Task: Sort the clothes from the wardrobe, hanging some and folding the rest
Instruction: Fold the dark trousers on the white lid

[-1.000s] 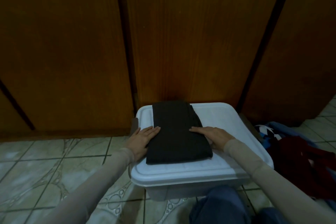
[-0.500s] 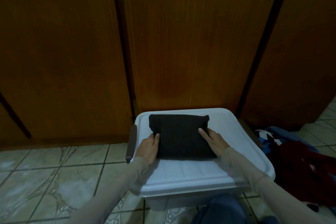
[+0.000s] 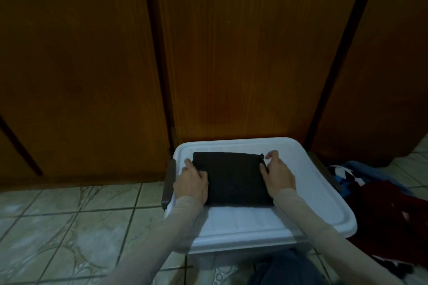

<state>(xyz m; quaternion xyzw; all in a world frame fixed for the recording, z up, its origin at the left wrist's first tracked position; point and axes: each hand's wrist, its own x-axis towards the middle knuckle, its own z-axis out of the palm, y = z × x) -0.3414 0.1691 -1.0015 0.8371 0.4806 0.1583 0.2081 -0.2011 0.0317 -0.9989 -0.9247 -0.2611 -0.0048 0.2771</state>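
Note:
A dark garment (image 3: 234,180), folded into a compact rectangle, lies flat on the white lid of a plastic storage box (image 3: 243,222) in front of the closed wooden wardrobe doors (image 3: 231,53). My left hand (image 3: 192,183) rests against the garment's left edge, thumb on the cloth and fingers stretched along its side. At the right edge lies my right hand (image 3: 276,176), thumb touching the fabric and fingertips slightly lifted near the far corner. Neither hand grips the cloth.
A heap of loose clothes (image 3: 382,203), dark red with blue and patterned pieces, lies on the floor right of the box. The box has a dark side handle (image 3: 168,185). My knee in blue trousers (image 3: 284,271) is below. Tiled floor (image 3: 69,227) spreads left.
The long folded garment was doubled over into a shorter rectangle. Both hands then slid from its top to its left and right edges and moved a little farther along them.

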